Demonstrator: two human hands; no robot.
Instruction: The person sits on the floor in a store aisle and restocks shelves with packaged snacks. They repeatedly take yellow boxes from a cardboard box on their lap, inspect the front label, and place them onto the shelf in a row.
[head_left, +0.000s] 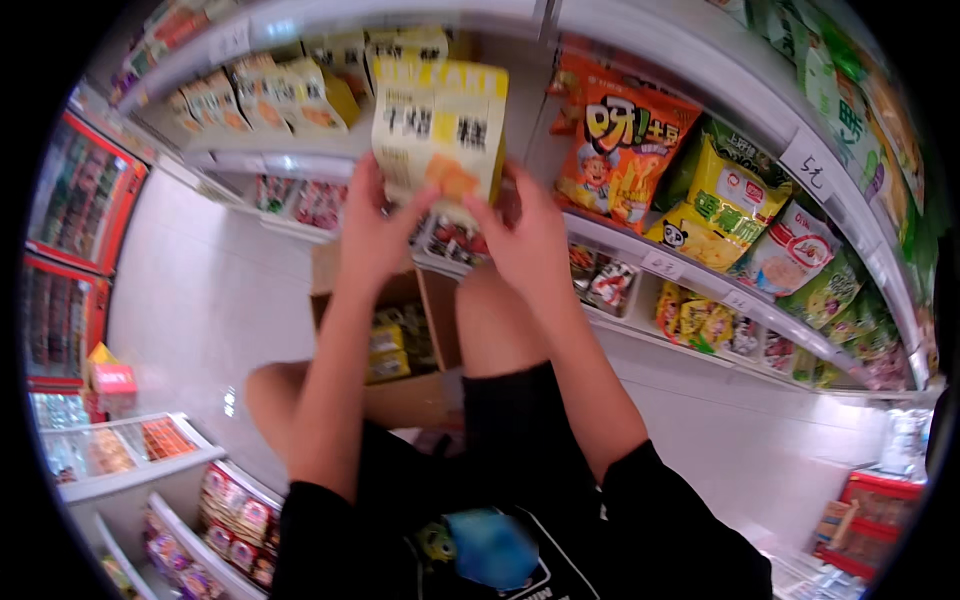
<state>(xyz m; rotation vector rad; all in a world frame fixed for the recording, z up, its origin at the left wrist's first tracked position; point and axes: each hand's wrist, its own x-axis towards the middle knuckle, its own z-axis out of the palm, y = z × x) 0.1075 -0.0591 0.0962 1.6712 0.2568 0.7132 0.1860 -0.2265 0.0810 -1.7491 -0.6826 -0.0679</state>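
A cream and yellow snack package (439, 124) is held upright between both hands, just in front of the shelf. My left hand (382, 217) grips its lower left side, with the thumb across the front. On its lower right side is my right hand (517, 221), thumb also on the front; the fingers behind the package are hidden. Similar cream packages (281, 94) stand in a row on the shelf to the left. Below, between the hands and the knees, an open cardboard box (439, 319) on the floor contains several yellow-and-dark packs (388, 352).
Right of the held package, the shelf carries an orange chip bag (622, 154) and a yellow chip bag (724, 202). A lower tier has bins of small wrapped snacks (615, 283). Red-framed glass-front cabinets (112, 217) stand at far left, and a snack rack (244, 517) is at lower left.
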